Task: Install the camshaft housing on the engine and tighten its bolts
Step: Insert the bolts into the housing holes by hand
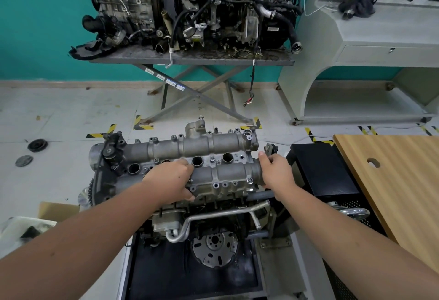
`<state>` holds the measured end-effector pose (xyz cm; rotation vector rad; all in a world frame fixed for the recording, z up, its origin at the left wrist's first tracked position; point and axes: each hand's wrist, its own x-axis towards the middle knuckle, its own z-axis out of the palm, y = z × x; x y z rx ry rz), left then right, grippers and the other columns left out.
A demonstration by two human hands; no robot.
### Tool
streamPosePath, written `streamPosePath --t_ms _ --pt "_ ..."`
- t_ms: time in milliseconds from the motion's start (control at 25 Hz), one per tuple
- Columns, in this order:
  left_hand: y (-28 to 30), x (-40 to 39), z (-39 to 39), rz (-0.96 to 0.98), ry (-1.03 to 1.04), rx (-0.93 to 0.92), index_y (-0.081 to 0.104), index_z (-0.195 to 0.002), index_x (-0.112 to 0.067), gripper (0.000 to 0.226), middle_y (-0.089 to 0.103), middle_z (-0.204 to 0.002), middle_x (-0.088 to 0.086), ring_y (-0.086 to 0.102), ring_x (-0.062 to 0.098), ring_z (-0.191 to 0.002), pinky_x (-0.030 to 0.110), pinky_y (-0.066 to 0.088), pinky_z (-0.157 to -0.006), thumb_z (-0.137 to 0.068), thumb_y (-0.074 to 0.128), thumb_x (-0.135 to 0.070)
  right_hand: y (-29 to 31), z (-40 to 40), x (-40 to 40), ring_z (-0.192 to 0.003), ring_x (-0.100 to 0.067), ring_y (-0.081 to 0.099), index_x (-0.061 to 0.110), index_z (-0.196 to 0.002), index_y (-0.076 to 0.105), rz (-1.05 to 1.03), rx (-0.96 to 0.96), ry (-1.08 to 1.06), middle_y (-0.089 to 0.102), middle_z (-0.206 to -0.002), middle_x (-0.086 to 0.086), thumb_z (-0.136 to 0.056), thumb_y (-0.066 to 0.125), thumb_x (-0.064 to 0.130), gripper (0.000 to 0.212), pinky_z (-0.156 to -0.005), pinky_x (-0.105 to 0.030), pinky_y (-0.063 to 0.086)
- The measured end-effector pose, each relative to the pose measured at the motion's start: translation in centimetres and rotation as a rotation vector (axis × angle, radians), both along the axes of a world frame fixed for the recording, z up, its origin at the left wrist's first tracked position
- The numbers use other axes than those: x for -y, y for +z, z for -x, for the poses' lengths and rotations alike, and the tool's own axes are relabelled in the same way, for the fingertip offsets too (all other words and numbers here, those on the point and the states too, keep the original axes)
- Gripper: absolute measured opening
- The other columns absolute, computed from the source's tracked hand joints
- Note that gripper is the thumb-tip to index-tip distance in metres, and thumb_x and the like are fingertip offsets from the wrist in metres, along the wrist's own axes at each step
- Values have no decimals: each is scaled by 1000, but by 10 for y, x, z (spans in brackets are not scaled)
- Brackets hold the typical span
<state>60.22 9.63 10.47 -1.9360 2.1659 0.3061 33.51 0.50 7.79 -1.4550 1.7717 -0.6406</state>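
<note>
The grey cast camshaft housing (202,147) lies across the top of the engine (213,216), which stands on a black stand. My left hand (169,181) grips the housing's near tube at its middle, fingers over the top and thumb on the front edge. My right hand (276,171) grips the right end of the same tube. Several bolts (250,180) stand in the holes along the housing's edges. A toothed sprocket (91,190) shows at the engine's left end.
A wooden board with a hole (392,181) lies at the right above a black perforated cabinet (323,171). Another engine sits on a scissor table (190,58) ahead. A cardboard box (57,209) and white tub are at the lower left; round parts lie on the floor.
</note>
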Motion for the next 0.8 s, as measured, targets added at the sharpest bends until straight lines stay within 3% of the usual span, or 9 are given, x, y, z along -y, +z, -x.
streamPosePath --t_ms 280,560,680,800 --pt "5 0 1 -17 -11 -13 55 -120 -18 64 51 -111 -2 60 24 -103 44 55 -81 -76 74 -61 5 2 1 -71 -26 60 13 -80 50 33 -37 32 57 -71 -5 -100 47 50 42 -76 -53 58" --pt "7 -2 -3 -1 -20 -34 55 -121 -20 65 53 -114 -4 60 20 -104 42 55 -83 -75 72 -62 14 2 -1 -84 -36 66 14 -86 53 -5 71 21 62 -80 -10 -97 52 50 38 -73 -55 60" --pt "10 0 -6 6 -12 -58 55 -123 -20 66 54 -121 -1 59 21 -109 41 54 -86 -76 72 -63 25 0 5 -80 -31 67 17 -84 54 5 68 30 65 -82 -10 -97 53 50 35 -62 -51 62" --pt "13 1 -6 19 -10 -66 57 -116 -20 61 54 -113 -3 60 20 -104 40 54 -84 -76 73 -63 32 -2 9 -80 -28 66 17 -85 53 -10 70 27 64 -85 -9 -97 53 49 35 -57 -46 62"
